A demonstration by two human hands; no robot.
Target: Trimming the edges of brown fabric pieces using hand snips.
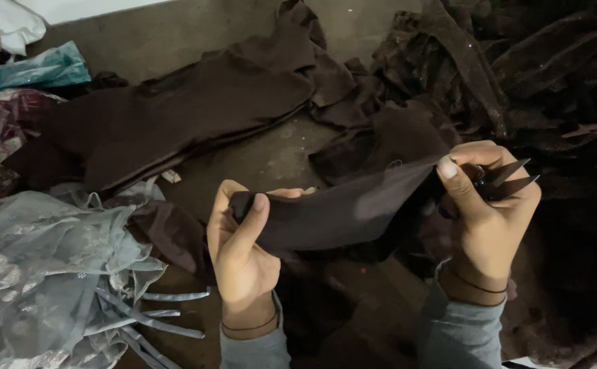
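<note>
A person's left hand (240,249), thumb raised, pinches one end of a dark brown fabric strip (339,212) stretched taut above the floor, while the right hand (486,205) grips the other end together with small thread snips (507,181), blades pointing right.

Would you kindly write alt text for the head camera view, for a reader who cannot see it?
Two hands stretch a dark brown fabric strip taut: the left hand grips one end, the right hand pinches the other while holding small thread snips. Brown fabric piles and pale lace lie around.
</note>
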